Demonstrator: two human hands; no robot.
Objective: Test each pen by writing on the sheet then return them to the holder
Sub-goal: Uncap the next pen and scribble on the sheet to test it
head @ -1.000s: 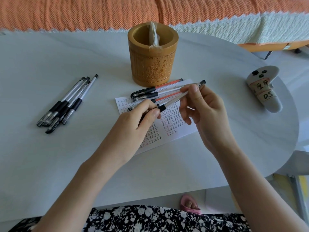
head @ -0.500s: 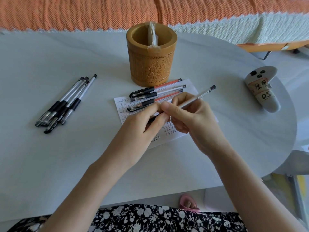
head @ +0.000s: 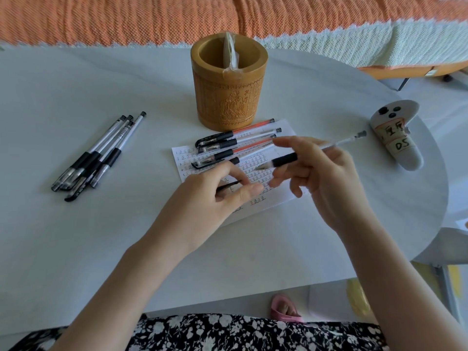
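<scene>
Above sheet (head: 276, 196), cap (head: 226, 186) now pulled off pen (head: 286, 158): left grip (head: 202, 201) pinches cap, right grip (head: 326, 178) holds bare pen, tip clear of paper; writing test next, holder (head: 229, 97) waiting behind.

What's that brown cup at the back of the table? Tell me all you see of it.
The holder is a round, open-topped cup, yellow-brown, like carved bamboo. Its front bears a carved robed figure, characters and patterned bands. A clear plastic strip rises from inside and is taped over the front rim. No pens show inside. It stands upright on the table, just behind the sheet; neither the left hand nor the right hand touches it.
</scene>
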